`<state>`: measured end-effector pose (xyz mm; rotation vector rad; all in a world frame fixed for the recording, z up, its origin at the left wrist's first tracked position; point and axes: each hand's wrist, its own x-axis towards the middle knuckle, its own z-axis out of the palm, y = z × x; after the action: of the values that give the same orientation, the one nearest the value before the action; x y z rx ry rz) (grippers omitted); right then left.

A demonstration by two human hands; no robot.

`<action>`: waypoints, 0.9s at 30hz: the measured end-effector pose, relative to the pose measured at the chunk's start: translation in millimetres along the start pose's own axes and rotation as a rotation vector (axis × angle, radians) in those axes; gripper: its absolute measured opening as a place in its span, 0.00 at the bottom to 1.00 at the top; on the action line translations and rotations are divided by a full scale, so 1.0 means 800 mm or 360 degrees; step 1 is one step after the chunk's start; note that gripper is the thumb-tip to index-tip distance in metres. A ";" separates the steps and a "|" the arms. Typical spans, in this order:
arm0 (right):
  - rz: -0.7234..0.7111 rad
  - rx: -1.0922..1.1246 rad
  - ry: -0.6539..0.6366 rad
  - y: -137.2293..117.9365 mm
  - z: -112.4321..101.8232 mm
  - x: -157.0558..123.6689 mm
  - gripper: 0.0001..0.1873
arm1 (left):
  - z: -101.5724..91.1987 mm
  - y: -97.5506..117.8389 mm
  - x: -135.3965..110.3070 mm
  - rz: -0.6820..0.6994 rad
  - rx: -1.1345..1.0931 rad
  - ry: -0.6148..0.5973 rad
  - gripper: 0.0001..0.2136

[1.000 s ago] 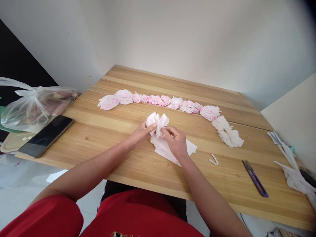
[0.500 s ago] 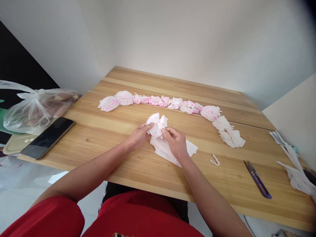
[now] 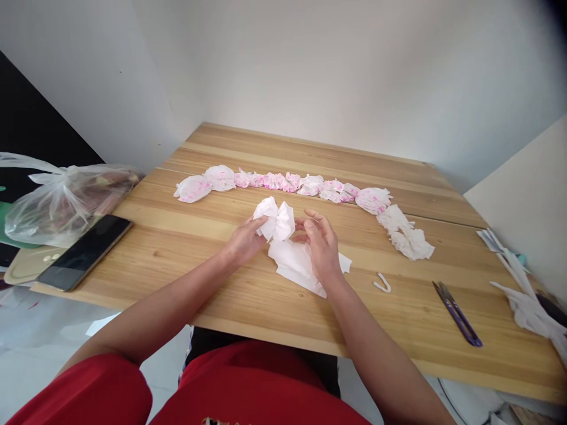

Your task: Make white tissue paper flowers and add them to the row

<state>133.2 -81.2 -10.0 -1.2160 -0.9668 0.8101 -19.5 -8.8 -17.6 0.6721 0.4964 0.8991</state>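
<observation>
In the head view, a gathered white piece (image 3: 275, 219) is pinched in the left hand (image 3: 245, 241); the right hand (image 3: 324, 245) is held, fingers parted, just beside it, and contact cannot be confirmed. A white sheet (image 3: 290, 260) is located beneath the right hand, purple snips (image 3: 455, 317) are placed to that hand's right, and crumpled pink-and-white pieces (image 3: 277, 181) are arranged beyond both hands.

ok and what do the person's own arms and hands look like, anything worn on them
Both the left hand and right hand are ungloved, with no watch or bracelet showing on the wrists. A plain red sleeve covers the upper left arm, leaving the forearm bare. The right forearm is bare too; its sleeve is out of view.
</observation>
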 end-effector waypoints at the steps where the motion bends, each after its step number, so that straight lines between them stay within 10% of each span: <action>1: -0.0025 -0.0006 0.0021 -0.001 -0.002 0.002 0.22 | 0.000 0.001 0.000 0.0019 -0.0017 0.0014 0.16; 8: -0.0343 -0.0233 0.0186 -0.026 -0.032 0.014 0.16 | -0.005 0.012 0.004 0.0101 -0.0204 0.0101 0.12; 16: -0.0368 -0.1246 -0.0188 -0.074 -0.081 -0.023 0.24 | -0.014 0.015 0.016 -0.0008 -0.0354 0.0285 0.06; 21: -0.0397 -0.1756 -0.0718 -0.032 -0.079 -0.059 0.46 | -0.013 0.013 0.014 -0.0030 -0.0361 0.0315 0.07; 27: -0.0494 -0.1912 -0.0688 0.023 -0.033 -0.115 0.19 | -0.016 0.011 0.017 -0.0006 -0.0352 0.0321 0.07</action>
<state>121.4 -171.4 -45.4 -1.8335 -2.0951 0.1678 -25.5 10.6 -21.5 0.3811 0.5675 1.0071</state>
